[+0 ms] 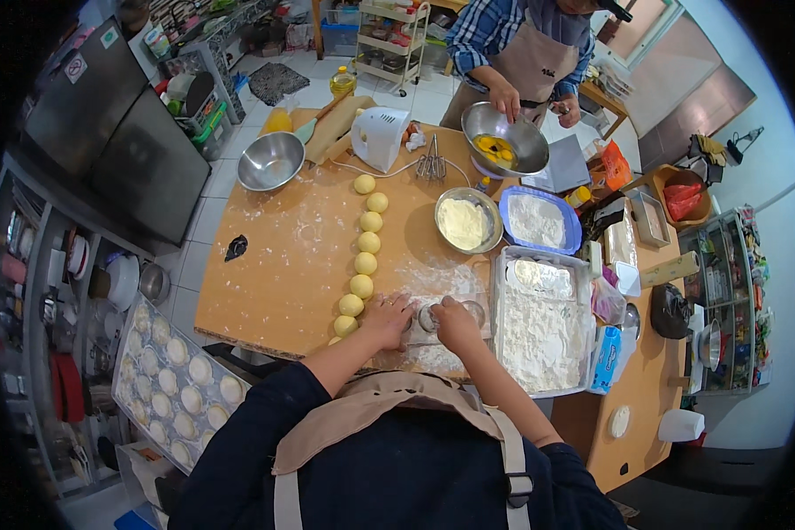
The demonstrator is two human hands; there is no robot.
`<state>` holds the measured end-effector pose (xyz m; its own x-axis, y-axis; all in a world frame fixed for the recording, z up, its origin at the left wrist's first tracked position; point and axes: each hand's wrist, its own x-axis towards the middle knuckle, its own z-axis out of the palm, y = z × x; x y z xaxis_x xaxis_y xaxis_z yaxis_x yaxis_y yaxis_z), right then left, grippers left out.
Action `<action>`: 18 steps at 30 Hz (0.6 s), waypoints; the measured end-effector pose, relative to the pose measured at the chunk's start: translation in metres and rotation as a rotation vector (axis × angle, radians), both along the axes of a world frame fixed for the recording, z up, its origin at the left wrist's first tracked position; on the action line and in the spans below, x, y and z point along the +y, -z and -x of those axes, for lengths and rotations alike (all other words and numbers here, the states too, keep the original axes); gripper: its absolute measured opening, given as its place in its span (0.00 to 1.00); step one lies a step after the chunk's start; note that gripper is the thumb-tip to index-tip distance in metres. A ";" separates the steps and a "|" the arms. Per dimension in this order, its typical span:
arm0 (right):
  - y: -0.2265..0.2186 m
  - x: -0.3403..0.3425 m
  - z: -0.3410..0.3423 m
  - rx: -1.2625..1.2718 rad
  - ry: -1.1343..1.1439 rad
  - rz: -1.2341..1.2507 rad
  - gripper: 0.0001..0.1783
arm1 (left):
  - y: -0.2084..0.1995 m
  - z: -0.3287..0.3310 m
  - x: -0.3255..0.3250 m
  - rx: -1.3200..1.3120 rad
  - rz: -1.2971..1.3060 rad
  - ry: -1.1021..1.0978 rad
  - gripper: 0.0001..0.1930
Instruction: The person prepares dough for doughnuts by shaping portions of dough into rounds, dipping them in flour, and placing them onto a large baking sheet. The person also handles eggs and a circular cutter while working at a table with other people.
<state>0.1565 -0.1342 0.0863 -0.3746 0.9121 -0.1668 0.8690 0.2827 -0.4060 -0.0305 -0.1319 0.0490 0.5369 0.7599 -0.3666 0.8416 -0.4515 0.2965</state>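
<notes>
My left hand (389,320) lies palm down with fingers stretched out at the near edge of the table, beside the lower end of a row of yellow dough balls (365,263). Just right of it, my right hand (456,325) is closed on a small round, shiny thing (428,319), held low over a floured board (433,358). Its exact kind is too small to make out. Another round outline shows by the right hand's knuckles, partly covered.
Right of my hands stands a tray of flour (539,353), with a bowl of pale yellow filling (465,223) and a blue tub of flour (539,219) behind. Across the table, a person holds a metal bowl of yolks (508,132). A tray of dough rounds (172,380) sits lower left.
</notes>
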 end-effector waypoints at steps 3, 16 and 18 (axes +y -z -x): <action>0.008 0.000 0.004 -0.041 0.014 0.002 0.15 | 0.002 -0.001 0.000 -0.009 -0.001 -0.006 0.54; 0.023 -0.003 0.006 -0.031 0.020 -0.051 0.10 | 0.002 0.000 -0.001 -0.012 -0.016 0.010 0.54; 0.025 -0.003 0.005 -0.027 0.022 -0.067 0.10 | 0.000 0.000 0.000 -0.013 -0.012 0.016 0.53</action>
<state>0.1516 -0.1369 0.0615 -0.3504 0.9296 -0.1148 0.8857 0.2889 -0.3634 -0.0302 -0.1323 0.0494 0.5537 0.7556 -0.3500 0.8302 -0.4686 0.3019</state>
